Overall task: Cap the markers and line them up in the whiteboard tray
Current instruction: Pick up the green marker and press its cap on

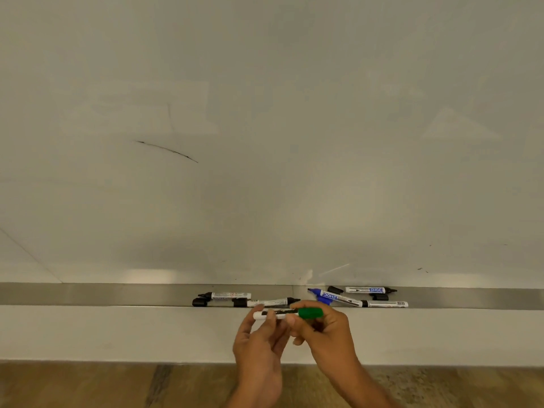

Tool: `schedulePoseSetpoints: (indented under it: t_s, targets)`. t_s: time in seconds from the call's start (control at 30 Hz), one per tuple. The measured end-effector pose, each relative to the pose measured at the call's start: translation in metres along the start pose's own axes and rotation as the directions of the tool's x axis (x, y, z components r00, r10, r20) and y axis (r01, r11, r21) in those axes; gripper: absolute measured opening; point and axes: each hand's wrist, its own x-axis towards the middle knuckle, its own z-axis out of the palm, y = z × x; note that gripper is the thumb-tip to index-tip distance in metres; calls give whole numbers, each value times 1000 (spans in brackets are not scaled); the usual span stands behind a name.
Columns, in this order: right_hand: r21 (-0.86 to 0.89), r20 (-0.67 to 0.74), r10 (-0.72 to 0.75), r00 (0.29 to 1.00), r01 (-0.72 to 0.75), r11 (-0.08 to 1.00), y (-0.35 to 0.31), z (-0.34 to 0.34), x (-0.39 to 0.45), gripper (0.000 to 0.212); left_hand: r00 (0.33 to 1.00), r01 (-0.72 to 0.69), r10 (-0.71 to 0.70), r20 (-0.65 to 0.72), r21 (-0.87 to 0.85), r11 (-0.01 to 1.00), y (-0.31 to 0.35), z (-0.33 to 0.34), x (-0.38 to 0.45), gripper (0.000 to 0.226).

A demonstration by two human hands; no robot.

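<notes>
I hold a green marker (279, 313) level in front of the metal whiteboard tray (117, 293). My left hand (260, 346) pinches its white barrel. My right hand (323, 328) grips the green cap (310, 313), which sits on the marker's right end. In the tray lie two uncapped black markers (229, 295) (272, 302) with loose black caps (199, 302) (240, 302) on the left. On the right lie an uncapped blue marker (335, 298), its blue cap (323, 300), and two more black markers (368, 290) (387, 304) with loose caps (335, 289) (379, 297).
The whiteboard (265, 142) fills the view above the tray, with a few stray ink strokes. Below the tray is a white wall band (117, 334), then a wooden floor (88, 387). The tray runs on to the left and right of the markers.
</notes>
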Motion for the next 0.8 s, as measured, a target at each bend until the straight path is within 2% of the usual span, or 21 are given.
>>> schedulePoseSetpoints:
  t_s: [0.13, 0.2, 0.27, 0.33, 0.4, 0.47, 0.53, 0.6, 0.67, 0.7, 0.8]
  targets:
    - [53, -9, -12, 1000, 12, 998, 3, 2, 13, 17, 995, 52, -58, 78, 79, 996, -5, 3, 4, 24]
    - [15, 6, -41, 999, 41, 999, 0, 2, 23, 15, 992, 6, -36, 120, 242, 970, -2, -3, 13, 23]
    - [-92, 36, -116, 993, 119, 989, -7, 0, 34, 11, 987, -104, 35, 159, 446, 889, 6, -12, 25, 24]
    - [-307, 78, -227, 971, 240, 921, -12, -2, 46, 10, 970, -240, 163, 180, 607, 758, 17, -24, 41, 24]
    - [-510, 169, -303, 938, 346, 788, -12, -3, 60, 19, 922, -368, 328, 206, 730, 576, 31, -38, 60, 17]
    - [-634, 256, -275, 927, 376, 676, -7, 0, 72, 28, 851, -442, 461, 252, 817, 369, 46, -52, 81, 14]
    - [-760, 328, -178, 928, 371, 534, 5, 4, 82, 39, 781, -472, 546, 304, 860, 196, 61, -66, 100, 14]
    - [-838, 354, -48, 934, 340, 427, 18, 9, 91, 58, 722, -441, 588, 365, 897, -16, 73, -77, 117, 22]
    - [-863, 362, 25, 932, 324, 386, 26, 16, 98, 62, 707, -345, 588, 393, 917, -199, 82, -85, 129, 33]
    - [-871, 363, 38, 931, 325, 368, 29, 19, 100, 57, 725, -290, 576, 377, 926, -241, 85, -86, 133, 38]
    - [-903, 365, 59, 929, 337, 265, 35, 25, 106, 39, 800, -166, 531, 279, 953, -252, 90, -88, 140, 49]
